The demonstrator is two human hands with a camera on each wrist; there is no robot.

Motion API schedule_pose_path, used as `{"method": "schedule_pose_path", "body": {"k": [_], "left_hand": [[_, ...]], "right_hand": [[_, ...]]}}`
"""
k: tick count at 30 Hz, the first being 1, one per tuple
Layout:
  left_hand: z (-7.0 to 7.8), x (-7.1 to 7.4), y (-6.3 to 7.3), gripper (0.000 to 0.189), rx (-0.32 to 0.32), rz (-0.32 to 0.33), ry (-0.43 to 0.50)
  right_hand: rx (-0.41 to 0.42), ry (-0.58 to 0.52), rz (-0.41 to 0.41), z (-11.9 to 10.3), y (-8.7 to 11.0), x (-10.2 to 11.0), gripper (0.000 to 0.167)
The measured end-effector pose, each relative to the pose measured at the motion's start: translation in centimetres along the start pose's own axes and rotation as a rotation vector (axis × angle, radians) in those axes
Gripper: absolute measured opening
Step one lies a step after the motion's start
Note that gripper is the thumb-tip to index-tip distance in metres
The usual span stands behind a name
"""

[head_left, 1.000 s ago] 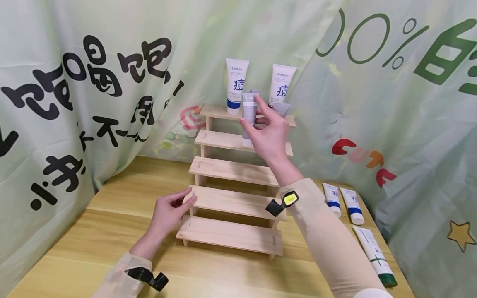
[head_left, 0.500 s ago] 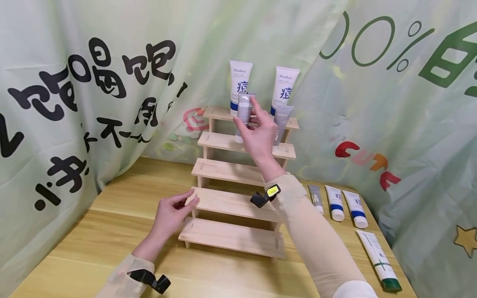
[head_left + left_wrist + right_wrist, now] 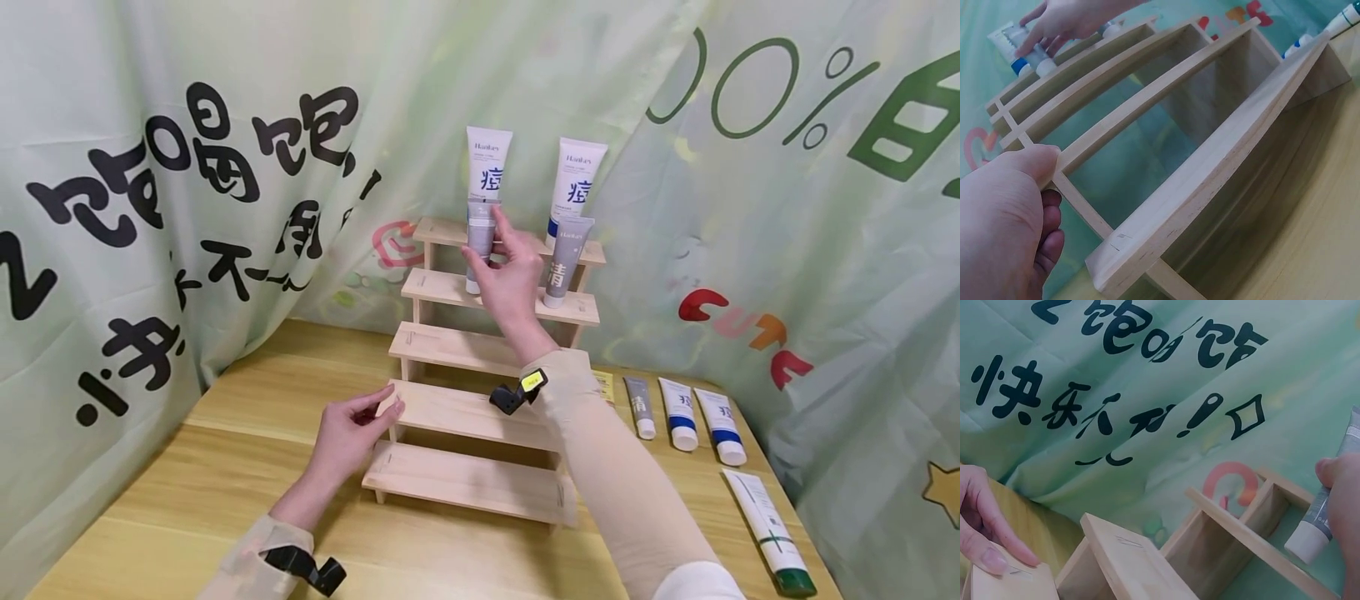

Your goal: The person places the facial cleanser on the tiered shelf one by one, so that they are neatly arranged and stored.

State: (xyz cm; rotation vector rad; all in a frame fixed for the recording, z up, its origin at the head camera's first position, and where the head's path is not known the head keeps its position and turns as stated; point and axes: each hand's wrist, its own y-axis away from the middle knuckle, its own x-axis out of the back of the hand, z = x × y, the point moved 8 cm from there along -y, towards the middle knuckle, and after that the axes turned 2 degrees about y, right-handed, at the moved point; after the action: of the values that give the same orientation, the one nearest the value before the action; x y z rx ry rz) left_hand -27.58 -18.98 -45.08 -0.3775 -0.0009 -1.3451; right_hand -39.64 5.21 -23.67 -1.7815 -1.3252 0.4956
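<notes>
A tiered wooden display stand point(image 3: 461, 343) fills the middle of the head view. My right hand point(image 3: 513, 279) pinches a small grey tube point(image 3: 481, 242) upright by its sides, cap down, at the left of the second step from the top. In the right wrist view its white cap point(image 3: 1307, 542) is right at that step's board. My left hand point(image 3: 348, 437) holds the left end of the second step from the bottom, and the left wrist view shows the thumb point(image 3: 1038, 164) on the frame. Another grey tube point(image 3: 567, 262) stands right of my right hand.
Two white-and-blue tubes, left point(image 3: 489, 162) and right point(image 3: 579, 187), stand on the top step. On the table at right lie a grey tube point(image 3: 639, 407), two white-and-blue tubes, a white-and-green tube point(image 3: 770, 533) and a yellow item point(image 3: 603, 386). A printed curtain point(image 3: 420, 75) hangs behind.
My right hand has moved left with the grey tube, uncovering the other grey tube on the same step. My left hand keeps its hold on the stand. The head view has shifted slightly.
</notes>
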Motion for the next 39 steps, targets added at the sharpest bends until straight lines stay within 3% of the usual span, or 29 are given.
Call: {"method": "schedule_pose_path", "body": {"k": [13, 29, 39], "left_hand": [[-0.1, 0.0, -0.1, 0.041, -0.003, 0.008, -0.009], [0.1, 0.0, -0.1, 0.041, 0.001, -0.005, -0.021], [0.1, 0.0, 0.0, 0.042, 0.005, -0.008, -0.029]], "right_hand": [[0.054, -0.04, 0.034, 0.2, 0.8, -0.7, 0.069], [0.059, -0.035, 0.013, -0.2, 1.4, -0.7, 0.072], [0.079, 0.009, -0.042, -0.7, 1.5, -0.6, 0.076]]}}
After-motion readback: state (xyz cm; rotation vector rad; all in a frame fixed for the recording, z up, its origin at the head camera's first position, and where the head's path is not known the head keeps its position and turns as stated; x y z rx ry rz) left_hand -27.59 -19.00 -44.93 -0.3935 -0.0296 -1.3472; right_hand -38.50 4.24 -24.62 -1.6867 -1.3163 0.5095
